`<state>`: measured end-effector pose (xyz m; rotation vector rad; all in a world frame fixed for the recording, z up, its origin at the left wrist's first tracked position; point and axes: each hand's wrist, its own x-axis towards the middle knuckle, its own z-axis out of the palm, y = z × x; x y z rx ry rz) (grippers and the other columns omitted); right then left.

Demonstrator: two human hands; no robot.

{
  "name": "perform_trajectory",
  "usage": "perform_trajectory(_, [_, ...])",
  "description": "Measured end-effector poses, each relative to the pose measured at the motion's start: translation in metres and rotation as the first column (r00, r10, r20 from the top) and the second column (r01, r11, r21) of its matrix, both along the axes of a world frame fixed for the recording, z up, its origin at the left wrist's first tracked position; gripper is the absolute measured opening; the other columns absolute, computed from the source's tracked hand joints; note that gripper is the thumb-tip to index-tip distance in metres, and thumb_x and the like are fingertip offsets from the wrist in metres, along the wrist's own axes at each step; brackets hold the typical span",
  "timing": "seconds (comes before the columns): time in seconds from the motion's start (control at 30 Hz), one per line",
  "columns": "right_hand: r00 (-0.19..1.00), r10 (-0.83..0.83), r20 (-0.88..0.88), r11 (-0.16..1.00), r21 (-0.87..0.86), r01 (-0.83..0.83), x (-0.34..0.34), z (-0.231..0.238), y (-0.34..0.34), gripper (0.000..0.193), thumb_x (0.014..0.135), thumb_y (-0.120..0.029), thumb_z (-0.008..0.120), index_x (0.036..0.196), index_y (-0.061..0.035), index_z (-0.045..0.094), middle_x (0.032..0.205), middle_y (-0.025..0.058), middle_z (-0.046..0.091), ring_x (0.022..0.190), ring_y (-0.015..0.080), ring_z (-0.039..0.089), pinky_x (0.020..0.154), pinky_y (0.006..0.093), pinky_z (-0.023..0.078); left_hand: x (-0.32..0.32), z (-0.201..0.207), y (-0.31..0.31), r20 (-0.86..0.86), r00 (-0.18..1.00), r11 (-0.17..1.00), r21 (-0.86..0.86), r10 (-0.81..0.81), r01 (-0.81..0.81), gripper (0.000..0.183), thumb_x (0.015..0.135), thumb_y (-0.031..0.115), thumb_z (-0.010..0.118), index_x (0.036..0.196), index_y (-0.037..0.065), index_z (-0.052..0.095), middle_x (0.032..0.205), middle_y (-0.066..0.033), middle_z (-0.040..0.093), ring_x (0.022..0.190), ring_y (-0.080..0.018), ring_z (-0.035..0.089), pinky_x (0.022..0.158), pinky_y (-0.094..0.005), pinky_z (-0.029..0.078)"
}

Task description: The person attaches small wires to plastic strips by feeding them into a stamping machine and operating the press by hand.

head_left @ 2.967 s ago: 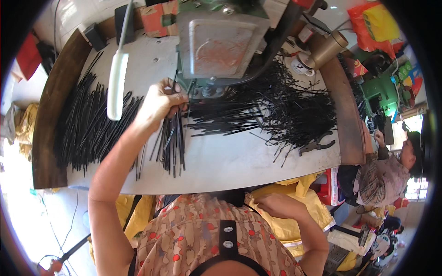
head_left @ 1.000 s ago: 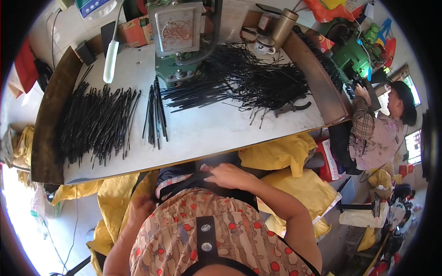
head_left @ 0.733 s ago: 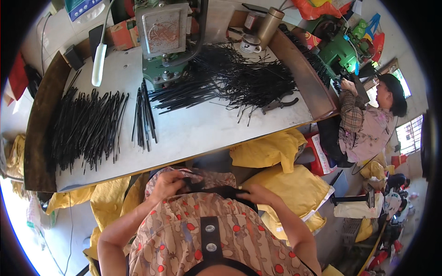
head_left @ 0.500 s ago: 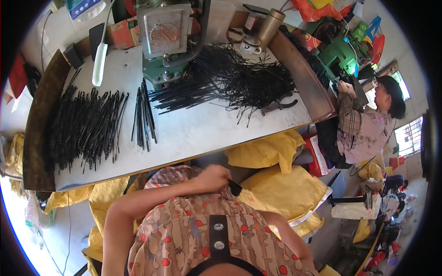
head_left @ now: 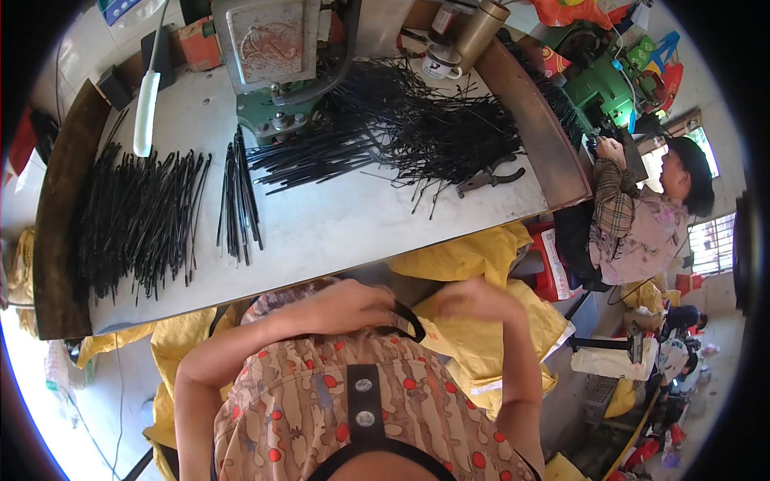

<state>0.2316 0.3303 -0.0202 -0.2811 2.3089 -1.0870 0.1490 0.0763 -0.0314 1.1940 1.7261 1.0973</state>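
My left hand (head_left: pixel 353 307) is held in front of my chest, below the table's front edge. Its fingers are curled round a black strap (head_left: pixel 419 327), which bows out in a loop to the right of the hand. Across from it, my right hand (head_left: pixel 481 301) is raised with a bent wrist, apart from the strap. Motion blurs its fingers, so their grip cannot be made out. Both hands are in front of my patterned apron (head_left: pixel 313 401).
On the metal-topped table (head_left: pixel 321 232) lie bundles of thin black rods (head_left: pixel 144 224), a tangled pile (head_left: pixel 449 128) and pliers (head_left: pixel 489 178). A green machine (head_left: pixel 269 120) stands behind. Yellow sacks (head_left: pixel 449 353) are below. A person (head_left: pixel 642 208) works at the right.
My right hand has come up into view from the lower right. My left hand has shifted slightly left, and the black strap now shows as a wider loop.
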Motion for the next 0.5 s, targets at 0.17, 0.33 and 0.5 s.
perform_trajectory(0.17, [0.760, 0.028, -0.649, 0.969, 0.204, 0.138, -0.096, 0.047, -0.028, 0.014, 0.078, -0.014, 0.055, 0.083, -0.0033, 0.062, 0.078, 0.0077, 0.060, 0.071, 0.0216, 0.058, 0.065, 0.0295, 0.045, -0.022, 0.033, -0.050, 0.037, 0.964, 0.964, 0.015, 0.264, -0.265, 0.023, 0.079, 0.011, 0.058, 0.097, -0.004, 0.057, 0.079, -0.0133, 0.061, 0.066, -0.0190, 0.059, 0.061, -0.0283, 0.046])
perform_trajectory(0.33, [0.644, 0.384, -0.662, 0.840, 0.539, 0.053, -0.150, 0.023, -0.058, 0.010, 0.073, -0.009, 0.053, 0.081, -0.0030, 0.057, 0.081, 0.0101, 0.055, 0.079, 0.0248, 0.056, 0.069, 0.0327, 0.045, -0.043, 0.040, -0.086, -0.207, 0.852, 0.869, -0.019, 0.480, -0.494, 0.020, 0.078, 0.008, 0.058, 0.093, -0.005, 0.057, 0.075, -0.0126, 0.060, 0.060, -0.0141, 0.056, 0.055, -0.0260, 0.045])
perform_trajectory(0.5, [0.685, 0.613, -0.393, 0.626, 0.771, -0.117, -0.169, 0.034, -0.086, 0.008, 0.068, -0.002, 0.049, 0.074, 0.0000, 0.055, 0.073, 0.0163, 0.053, 0.073, 0.0287, 0.056, 0.063, 0.0390, 0.044, -0.072, 0.039, -0.100, -0.432, 0.696, 0.779, 0.024, 0.573, -0.627, 0.017, 0.077, 0.006, 0.056, 0.089, -0.004, 0.058, 0.074, -0.0138, 0.059, 0.061, -0.0202, 0.057, 0.056, -0.0283, 0.044])
